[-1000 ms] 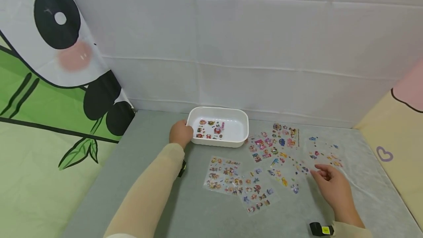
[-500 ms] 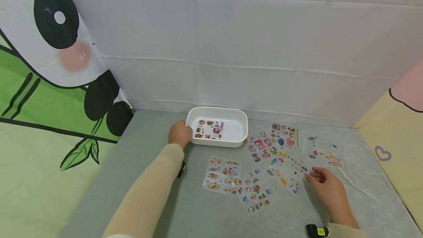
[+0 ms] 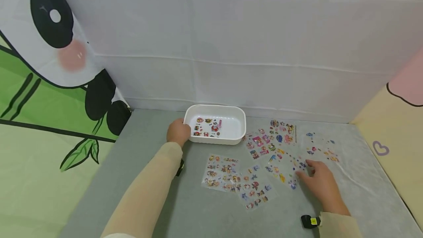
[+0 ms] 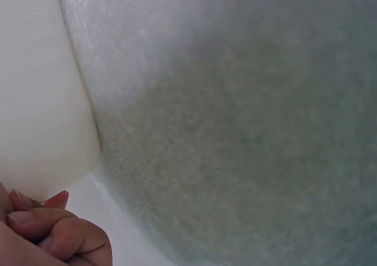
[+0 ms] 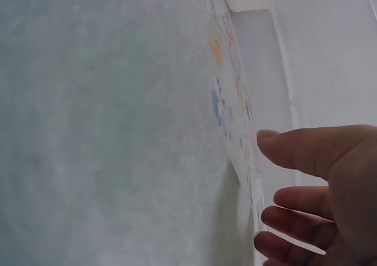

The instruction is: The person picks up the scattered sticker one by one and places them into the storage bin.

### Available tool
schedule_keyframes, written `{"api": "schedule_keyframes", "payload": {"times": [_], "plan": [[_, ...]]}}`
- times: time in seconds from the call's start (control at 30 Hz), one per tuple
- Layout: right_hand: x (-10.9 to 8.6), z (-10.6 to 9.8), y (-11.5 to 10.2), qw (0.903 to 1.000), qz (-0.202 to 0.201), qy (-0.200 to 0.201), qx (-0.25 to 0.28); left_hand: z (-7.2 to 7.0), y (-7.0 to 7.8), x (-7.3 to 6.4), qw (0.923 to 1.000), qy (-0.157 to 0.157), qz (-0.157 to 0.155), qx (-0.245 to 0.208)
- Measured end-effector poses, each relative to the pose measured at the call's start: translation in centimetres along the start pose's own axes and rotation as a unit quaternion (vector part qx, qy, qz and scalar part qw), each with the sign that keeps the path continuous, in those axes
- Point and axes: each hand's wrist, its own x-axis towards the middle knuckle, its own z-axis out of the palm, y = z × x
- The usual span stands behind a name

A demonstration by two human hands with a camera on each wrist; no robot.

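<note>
A white plastic tray (image 3: 231, 125) stands at the back of the table, with a clear sheet of small colourful stickers (image 3: 207, 127) inside. My left hand (image 3: 178, 132) grips its left end; in the left wrist view the curled fingers (image 4: 82, 236) are at the tray's wall (image 4: 44, 101). My right hand (image 3: 322, 184) hovers beside a transparent sticker sheet (image 3: 282, 177) with blue and yellow pictures. Nothing is between its thumb and fingers, which are spread apart in the right wrist view, the thumb (image 5: 294, 151) nearest the sheet.
Several more clear sticker sheets lie about, some overlapping: one with brown figures (image 3: 216, 172), one in front (image 3: 255, 190), a pink one (image 3: 259, 142), one behind it (image 3: 282, 133) and one at far right (image 3: 322, 148). A white cloth (image 3: 248, 47) hangs behind the grey table (image 3: 148, 201).
My right hand has moved left toward the blue-and-yellow sticker sheet, its thumb and fingers parting. The left hand keeps its grip on the tray. The whole view has shifted slightly.
</note>
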Motion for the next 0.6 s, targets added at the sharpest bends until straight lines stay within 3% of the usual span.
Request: {"api": "schedule_keyframes", "payload": {"times": [0.33, 0.6], "plan": [[0.15, 0.49, -0.38, 0.9994, -0.018, 0.005, -0.030, -0.01, 0.23, -0.07, 0.9999, -0.005, -0.004, -0.008], [0.27, 0.63, -0.82, 0.9992, -0.003, -0.002, -0.039, 0.14, 0.12, -0.16, 0.9998, -0.002, -0.013, -0.015]]}}
